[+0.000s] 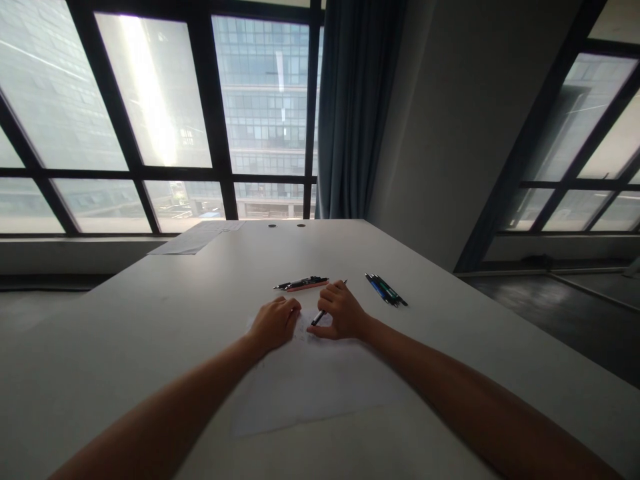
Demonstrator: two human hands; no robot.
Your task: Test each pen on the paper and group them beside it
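Observation:
A pen (318, 318) with a dark grip and a silvery part is in my right hand (344, 312), its fingers pinched around it. The pen slants down to the left, its lower end at or close to a white sheet of paper (310, 390). My left hand (274, 323) rests on the upper left of the same sheet, fingers curled and together; whether anything is under them is hidden. Small faint marks show on the paper between the two hands. Just beyond my hands lies a group of pens (303, 283), mostly black with one orange-red.
More pens, black, blue and green (386, 290), lie side by side to the right of my right hand. Other sheets of paper (193, 238) lie at the far left of the white table (240, 263). Windows, a blue curtain (350, 113) and a wall stand behind it.

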